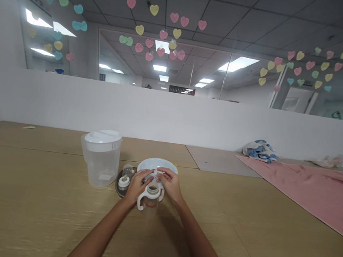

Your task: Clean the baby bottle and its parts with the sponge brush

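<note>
A clear baby bottle (150, 203) with a white two-handled collar stands open-topped on the wooden table (43, 213) in front of me. Just above its mouth, my left hand (136, 186) and my right hand (170, 183) are both pinched on a small white part (159, 173), too small to name. Behind my hands sits a white bowl (155, 165). To the left of my left hand lies a dark round dish (122, 184) with a small bottle cap and a clear dome on it.
A translucent plastic pitcher (101, 158) with a white lid stands left of the bowl. A pink cloth (306, 191) covers the table's right side, with a blue-and-white bundle (260, 150) at its far end. A white partition wall (172, 116) runs behind the table.
</note>
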A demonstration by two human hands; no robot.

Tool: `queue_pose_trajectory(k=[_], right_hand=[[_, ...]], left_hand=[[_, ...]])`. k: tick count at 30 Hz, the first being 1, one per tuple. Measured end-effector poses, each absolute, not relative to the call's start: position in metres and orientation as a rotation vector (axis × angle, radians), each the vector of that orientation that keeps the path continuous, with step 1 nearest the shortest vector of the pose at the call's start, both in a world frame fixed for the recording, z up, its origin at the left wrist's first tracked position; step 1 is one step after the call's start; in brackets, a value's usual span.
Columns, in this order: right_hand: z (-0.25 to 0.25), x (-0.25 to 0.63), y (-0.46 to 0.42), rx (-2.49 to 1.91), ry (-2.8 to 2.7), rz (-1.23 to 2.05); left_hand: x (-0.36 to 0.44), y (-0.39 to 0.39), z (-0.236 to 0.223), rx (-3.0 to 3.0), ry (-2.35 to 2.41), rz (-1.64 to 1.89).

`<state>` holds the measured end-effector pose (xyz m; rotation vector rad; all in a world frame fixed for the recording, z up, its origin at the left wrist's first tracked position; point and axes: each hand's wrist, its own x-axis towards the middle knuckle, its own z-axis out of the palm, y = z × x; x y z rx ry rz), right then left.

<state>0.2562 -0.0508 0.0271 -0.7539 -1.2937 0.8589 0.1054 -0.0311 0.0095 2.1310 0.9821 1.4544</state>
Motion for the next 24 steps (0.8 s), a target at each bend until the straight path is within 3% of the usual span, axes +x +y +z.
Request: queue_pose_trajectory(k=[9,24], right_hand=[[0.021,0.251,-0.054,-0.793,-1.449,0.841],[0.024,0.259,-0.054,-1.016,-1.679,0.3]], left_hand=[[0.107,-0.028,0.007,2.008,0.955,1.391],[0.112,-0.033,0.011,2.082,1.032,1.457]])
